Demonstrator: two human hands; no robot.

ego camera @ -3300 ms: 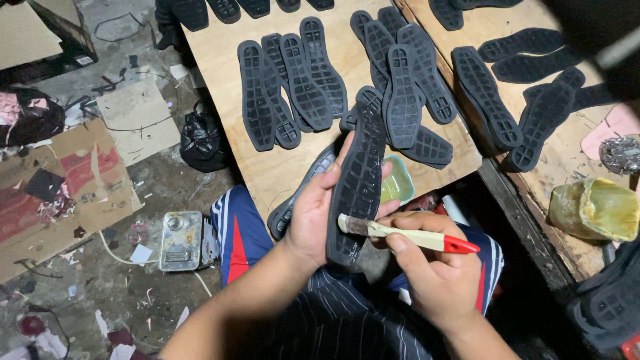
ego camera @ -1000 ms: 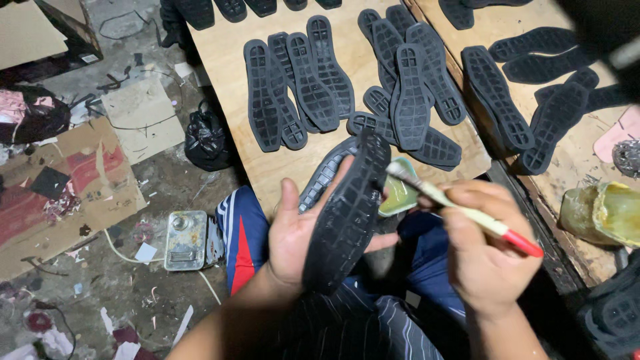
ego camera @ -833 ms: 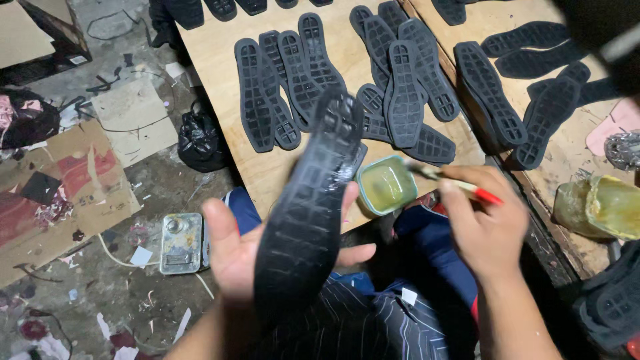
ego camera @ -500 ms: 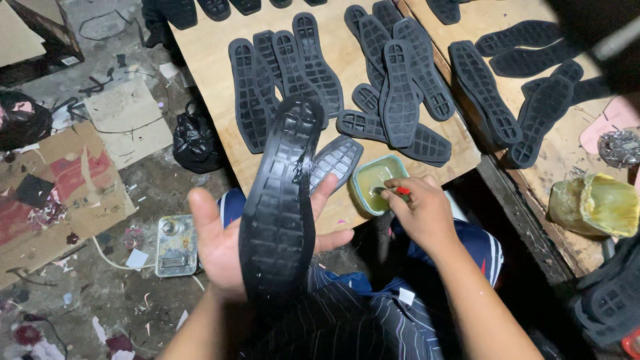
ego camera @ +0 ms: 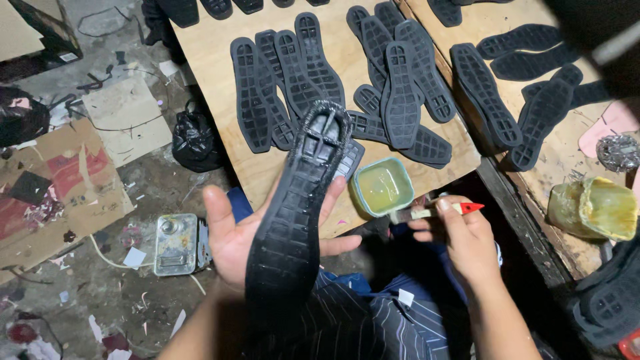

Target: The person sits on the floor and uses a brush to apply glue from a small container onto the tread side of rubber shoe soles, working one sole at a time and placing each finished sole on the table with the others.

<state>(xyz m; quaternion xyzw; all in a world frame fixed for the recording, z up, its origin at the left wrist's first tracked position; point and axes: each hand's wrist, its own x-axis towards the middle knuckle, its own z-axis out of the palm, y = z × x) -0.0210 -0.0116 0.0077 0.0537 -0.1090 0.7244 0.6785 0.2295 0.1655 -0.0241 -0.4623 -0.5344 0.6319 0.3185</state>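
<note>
Black sole (ego camera: pixel 293 220) rests across left hand (ego camera: pixel 233 240) — brush (ego camera: pixel 433 212) in right hand (ego camera: pixel 467 240)

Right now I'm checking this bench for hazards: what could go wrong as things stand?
The glue tub sits at the plywood board's very edge, beside the right hand and its brush; a nudge could tip it onto the lap. The black sole lies flat on the left hand's open palm, ungripped, so it might slide off.
</note>
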